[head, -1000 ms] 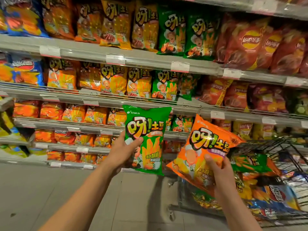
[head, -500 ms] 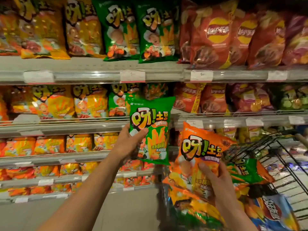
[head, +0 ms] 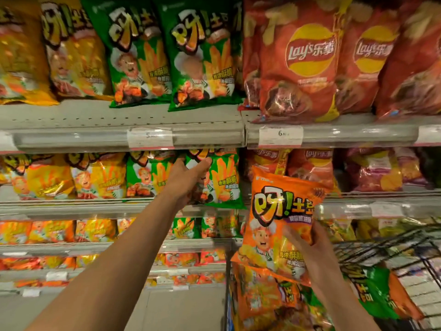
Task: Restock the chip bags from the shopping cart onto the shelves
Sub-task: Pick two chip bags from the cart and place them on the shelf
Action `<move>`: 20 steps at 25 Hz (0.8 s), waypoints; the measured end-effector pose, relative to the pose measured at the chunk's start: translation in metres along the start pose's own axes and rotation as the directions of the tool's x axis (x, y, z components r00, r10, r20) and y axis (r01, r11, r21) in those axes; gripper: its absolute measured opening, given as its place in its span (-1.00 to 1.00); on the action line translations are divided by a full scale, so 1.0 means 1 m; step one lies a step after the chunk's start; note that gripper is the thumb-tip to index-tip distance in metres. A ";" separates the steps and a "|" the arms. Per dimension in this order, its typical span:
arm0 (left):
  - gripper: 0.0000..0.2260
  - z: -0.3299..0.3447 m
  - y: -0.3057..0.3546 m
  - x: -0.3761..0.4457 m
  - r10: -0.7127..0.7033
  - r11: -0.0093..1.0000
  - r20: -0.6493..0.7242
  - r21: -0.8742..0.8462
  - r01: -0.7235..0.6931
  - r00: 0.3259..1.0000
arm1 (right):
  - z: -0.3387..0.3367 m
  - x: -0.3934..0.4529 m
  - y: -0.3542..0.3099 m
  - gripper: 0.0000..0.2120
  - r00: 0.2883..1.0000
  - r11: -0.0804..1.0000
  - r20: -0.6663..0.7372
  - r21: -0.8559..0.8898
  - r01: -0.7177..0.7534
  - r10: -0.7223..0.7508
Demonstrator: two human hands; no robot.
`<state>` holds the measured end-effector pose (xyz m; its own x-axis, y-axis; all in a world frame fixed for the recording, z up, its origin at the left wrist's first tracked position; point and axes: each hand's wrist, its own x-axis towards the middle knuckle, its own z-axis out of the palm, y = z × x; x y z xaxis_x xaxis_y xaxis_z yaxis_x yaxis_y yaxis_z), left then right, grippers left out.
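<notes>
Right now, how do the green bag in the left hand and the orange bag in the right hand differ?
The green bag is on the second shelf among matching green bags; the orange bag is held in the air beside the cart. The left hand covers much of the green bag's front; the right hand grips the orange bag's lower right. Both share the same brand logo.

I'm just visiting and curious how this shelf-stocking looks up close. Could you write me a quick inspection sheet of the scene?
Surface: grey metal shelves with price tags, rows full of bags.
Job's things: green chip bag going onto the second shelf beside matching green ones; orange chip bag held over the shopping cart, which holds more bags.
Clutter: nothing seen.
Grippers: left hand grips the green bag at the shelf; right hand grips the orange bag.
Cables: nothing seen.
Surroundings: red Lay's bags on the right, pale floor below.
</notes>
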<state>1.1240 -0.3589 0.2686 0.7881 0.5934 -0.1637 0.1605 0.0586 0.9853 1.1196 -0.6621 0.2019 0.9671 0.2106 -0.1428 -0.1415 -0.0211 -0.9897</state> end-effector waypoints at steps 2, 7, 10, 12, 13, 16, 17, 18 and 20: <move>-0.42 0.006 0.000 0.016 -0.011 1.000 -0.009 0.010 0.011 1.000 | 0.001 0.008 0.000 -0.40 1.000 1.000 0.008 0.006 -0.020 0.020; -0.70 0.015 -0.005 0.031 -0.057 0.992 0.010 -0.116 0.058 0.998 | 0.002 0.016 0.005 -0.50 0.999 0.999 0.029 0.009 -0.047 0.046; -0.69 0.019 -0.006 0.035 -0.040 0.987 0.007 -0.157 0.040 0.999 | 0.000 0.017 0.010 -0.49 0.997 0.998 0.051 0.011 -0.058 0.058; -0.71 0.021 -0.008 0.038 -0.048 0.986 -0.007 -0.163 0.046 0.999 | -0.003 0.016 0.012 -0.51 0.996 0.998 0.061 0.016 -0.068 0.067; -0.74 0.022 -0.009 0.040 -0.033 0.987 -0.036 -0.158 0.027 0.999 | -0.004 0.015 0.013 -0.52 0.995 0.997 0.066 0.019 -0.073 0.072; -0.85 0.019 -0.019 0.048 0.043 0.991 -0.084 -0.119 -0.053 0.996 | -0.006 0.015 0.017 -0.48 0.994 0.996 0.069 0.026 -0.087 0.085; -0.88 0.019 -0.023 0.049 0.047 0.994 -0.073 -0.092 -0.054 0.996 | -0.007 0.015 0.018 -0.46 0.994 0.996 0.069 0.023 -0.091 0.089; -0.92 0.019 -0.027 0.050 0.028 0.998 -0.064 -0.048 -0.031 0.998 | -0.006 0.016 0.019 -0.46 0.993 0.995 0.071 0.021 -0.094 0.092; -0.71 0.019 -0.030 0.050 -0.064 0.991 -0.095 0.112 0.075 0.993 | -0.004 0.016 0.019 -0.47 0.992 0.995 0.084 0.023 -0.092 0.090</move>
<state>1.1700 -0.3458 0.2295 0.7159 0.6622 -0.2214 0.2847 0.0126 0.9585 1.1334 -0.6633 0.1809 0.9293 0.2888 -0.2302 -0.2352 -0.0178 -0.9718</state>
